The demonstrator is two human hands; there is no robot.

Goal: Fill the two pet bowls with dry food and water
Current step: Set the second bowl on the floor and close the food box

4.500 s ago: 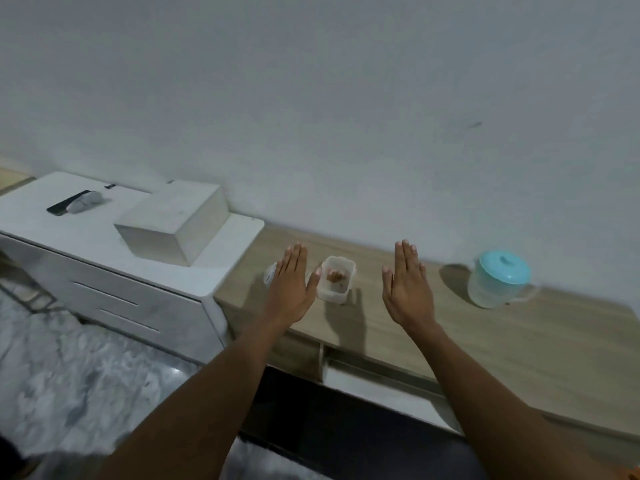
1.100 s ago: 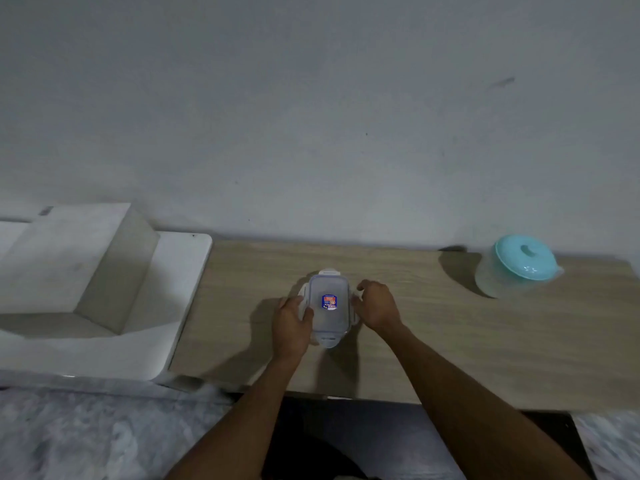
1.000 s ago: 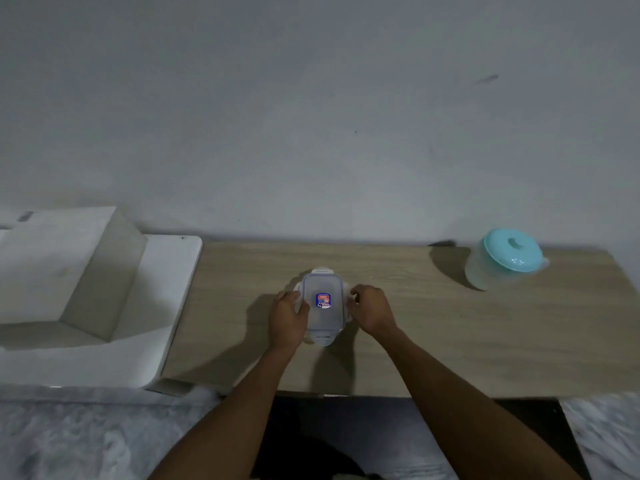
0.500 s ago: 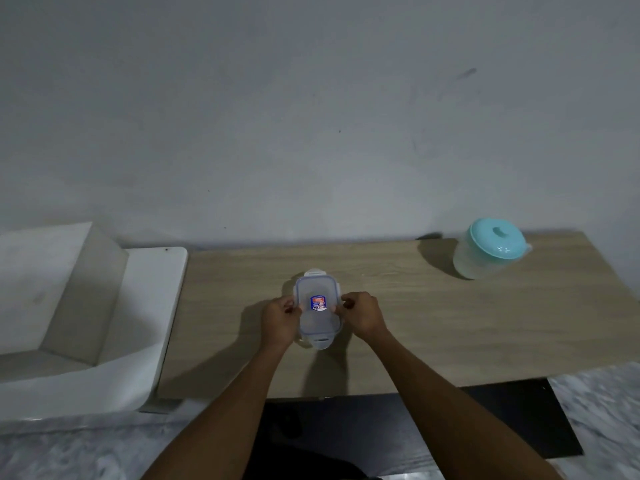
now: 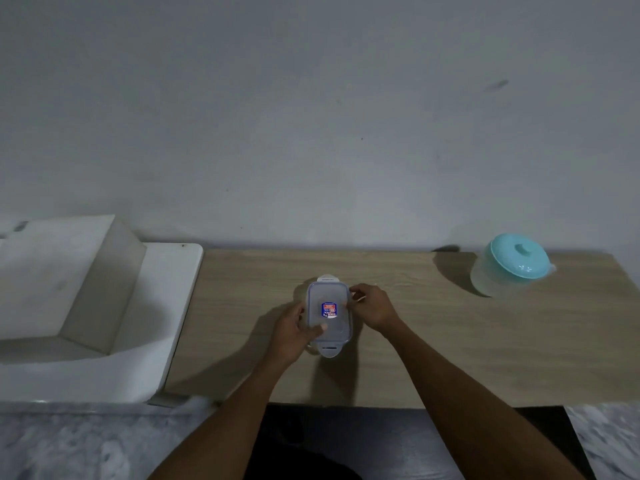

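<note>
Mid-worktop (image 5: 450,341), the left hand (image 5: 291,329) grips the lidded clear food container (image 5: 329,315) from 9 o'clock, thumb on its lid. The right hand (image 5: 372,306) pinches its 3 o'clock edge. Farther off at 2 o'clock stands a teal-lidded water jug (image 5: 509,266).

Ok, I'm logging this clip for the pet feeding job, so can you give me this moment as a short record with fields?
surface: wooden counter against a wall
container: clear box with a snap lid, sticker on top, lid on
left hand: gripping the box's left side, thumb on the lid
right hand: fingers at the lid's right edge
jug: clear jug with teal lid, far right, untouched
pet bowls: none in view
left of counter: white cabinet with a white block on top
</note>
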